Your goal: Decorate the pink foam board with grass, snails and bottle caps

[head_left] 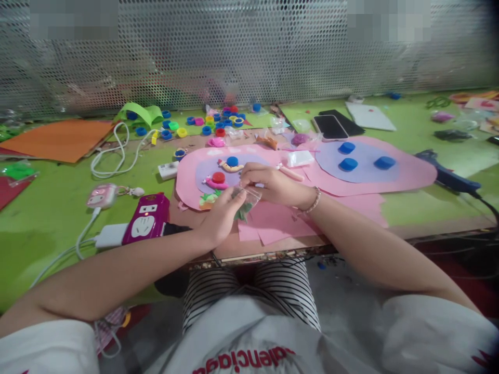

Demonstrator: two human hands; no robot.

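Observation:
My left hand (223, 214) is closed on a small clear plastic bag (249, 202) with something dark green inside. The fingers of my right hand (268, 183) are pinched together at the bag's upper edge; what they grip there is partly hidden. Under and beyond both hands lies a pink paper shape (187, 176) with a lilac centre. On it sit a cream clay figure (230, 166) by a blue cap (233, 161), a pink clay figure (215, 184) by a red cap (219, 177), and green leafy clay (210, 198). A pale pink clay stick (291, 173) lies past my right hand.
To the right, another pink-and-lilac paper shape (413, 171) carries three blue caps (348, 164). A glue gun (448, 174) lies at its far end. A purple power strip (147, 218) with a white plug stands left. Several coloured caps (224, 124), a phone (330, 127) and orange sheets (58, 137) lie behind.

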